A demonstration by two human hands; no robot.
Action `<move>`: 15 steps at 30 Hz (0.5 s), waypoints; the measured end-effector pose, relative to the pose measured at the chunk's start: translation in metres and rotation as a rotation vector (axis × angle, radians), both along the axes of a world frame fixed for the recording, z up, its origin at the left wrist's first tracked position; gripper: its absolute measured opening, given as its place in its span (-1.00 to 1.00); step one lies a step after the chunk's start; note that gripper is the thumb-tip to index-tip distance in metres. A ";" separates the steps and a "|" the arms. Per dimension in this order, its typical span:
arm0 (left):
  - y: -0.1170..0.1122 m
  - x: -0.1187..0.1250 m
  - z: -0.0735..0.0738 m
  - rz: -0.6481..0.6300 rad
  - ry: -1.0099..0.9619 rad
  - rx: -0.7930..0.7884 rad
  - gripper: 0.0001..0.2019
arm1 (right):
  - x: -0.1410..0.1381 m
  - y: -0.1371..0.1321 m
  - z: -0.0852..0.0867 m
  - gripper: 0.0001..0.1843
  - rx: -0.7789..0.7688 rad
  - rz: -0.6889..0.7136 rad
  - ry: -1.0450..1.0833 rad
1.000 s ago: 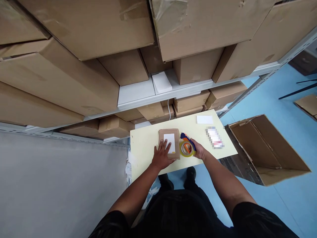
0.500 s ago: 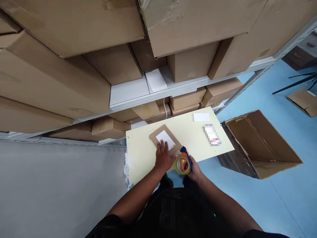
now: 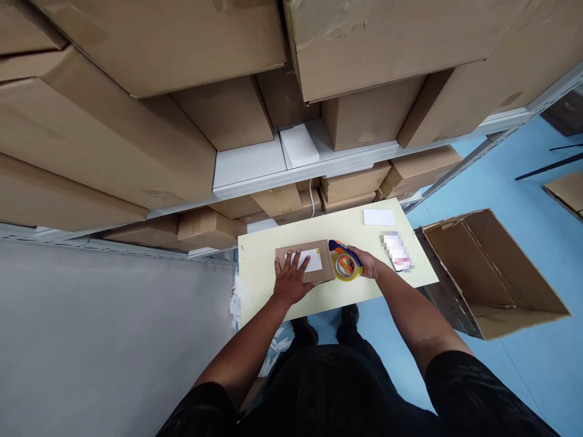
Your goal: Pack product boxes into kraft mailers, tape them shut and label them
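Observation:
A small brown cardboard parcel (image 3: 319, 274) with a white label lies on the pale yellow table (image 3: 264, 261), its long side running left to right. My left hand (image 3: 290, 278) rests flat on the parcel with its fingers spread. My right hand (image 3: 368, 264) grips a tape dispenser (image 3: 345, 263) with a yellow tape roll, an orange core and a blue handle. The dispenser touches the parcel's right end.
A white card (image 3: 378, 217) and a blurred small item (image 3: 397, 251) lie on the table's right part. An open cardboard box (image 3: 492, 273) stands on the blue floor to the right. Shelves stacked with cardboard boxes (image 3: 136, 139) rise behind the table. A grey wall (image 3: 91, 340) is at left.
The parcel has been turned from slanted to lying crosswise under my left hand. My right hand moved the tape dispenser from the table's near edge up to the parcel's right end.

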State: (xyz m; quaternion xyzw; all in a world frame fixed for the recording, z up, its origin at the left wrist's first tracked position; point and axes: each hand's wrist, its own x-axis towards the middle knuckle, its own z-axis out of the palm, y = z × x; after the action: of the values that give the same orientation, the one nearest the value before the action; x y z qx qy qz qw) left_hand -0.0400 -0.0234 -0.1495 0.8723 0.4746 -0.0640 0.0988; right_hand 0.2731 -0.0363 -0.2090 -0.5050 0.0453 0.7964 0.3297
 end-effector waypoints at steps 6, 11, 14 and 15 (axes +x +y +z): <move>-0.001 0.004 -0.001 0.033 -0.010 -0.009 -0.04 | -0.037 -0.102 -0.006 -0.48 -0.071 -0.187 -0.005; -0.006 0.016 -0.005 0.092 0.005 -0.007 -0.08 | -0.104 -0.143 -0.014 -0.42 -0.039 -0.403 0.112; -0.011 0.018 -0.004 0.126 0.022 -0.025 -0.05 | -0.109 -0.126 -0.017 -0.45 -0.008 -0.450 0.102; -0.011 0.016 -0.003 0.119 0.029 -0.038 -0.01 | -0.102 -0.116 -0.017 -0.46 -0.007 -0.443 0.091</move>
State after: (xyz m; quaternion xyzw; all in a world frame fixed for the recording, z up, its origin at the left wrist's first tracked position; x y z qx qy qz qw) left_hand -0.0244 -0.0345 -0.1523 0.8394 0.5258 -0.0797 0.1122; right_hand 0.1706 -0.1522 -0.2260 -0.4471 0.1727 0.7263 0.4927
